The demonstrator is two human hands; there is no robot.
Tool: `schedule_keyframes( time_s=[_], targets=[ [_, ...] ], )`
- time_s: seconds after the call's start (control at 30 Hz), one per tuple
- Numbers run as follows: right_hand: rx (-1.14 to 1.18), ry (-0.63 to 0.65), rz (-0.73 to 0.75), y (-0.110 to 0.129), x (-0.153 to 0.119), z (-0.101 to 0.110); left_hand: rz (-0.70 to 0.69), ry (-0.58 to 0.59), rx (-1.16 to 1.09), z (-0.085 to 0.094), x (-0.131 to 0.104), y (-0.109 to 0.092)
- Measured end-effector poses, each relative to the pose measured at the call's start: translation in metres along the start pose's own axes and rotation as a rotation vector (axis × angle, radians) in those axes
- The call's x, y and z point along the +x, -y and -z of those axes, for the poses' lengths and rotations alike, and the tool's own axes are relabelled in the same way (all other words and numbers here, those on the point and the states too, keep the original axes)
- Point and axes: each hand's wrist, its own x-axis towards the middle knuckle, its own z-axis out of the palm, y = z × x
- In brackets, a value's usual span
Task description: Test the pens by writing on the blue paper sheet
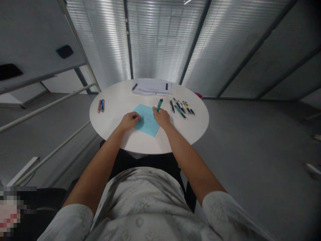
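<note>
A light blue sheet of paper [147, 125] lies at an angle on the round white table [117, 90]. My right hand [162, 117] rests over its right side, closed around a green pen [159, 104] whose upper end points up and away from me. At the sheet's left edge is my left hand [129, 121], its fingers curled and pressed together. Something small and dark shows at those fingertips, too small to name. Faint marks appear on the paper between my hands.
Several pens [184, 107], one of them green, lie right of my right hand. A red pen [99, 106] and a blue pen [102, 105] lie at the left. White papers [151, 87] are stacked at the far edge. A pale rail [50, 108] stands left of the table.
</note>
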Motion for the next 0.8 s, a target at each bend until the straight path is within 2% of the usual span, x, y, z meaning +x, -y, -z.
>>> schedule_keyframes(
  time_s=[0.17,0.37,0.57,0.8],
  targets=[
    [0.355,-0.099,-0.052,-0.001,0.005,-0.001,0.003,-0.002,0.0,-0.001,0.0,0.001],
    [0.633,-0.065,-0.09,-0.002,0.011,-0.01,0.015,-0.001,0.002,0.001,-0.002,-0.003],
    [0.713,0.028,-0.098,0.005,0.004,-0.005,0.025,0.002,0.015,0.001,-0.002,-0.004],
    [0.622,0.061,-0.04,0.003,0.001,-0.006,0.02,-0.001,0.003,0.0,-0.002,-0.002]
  ],
)
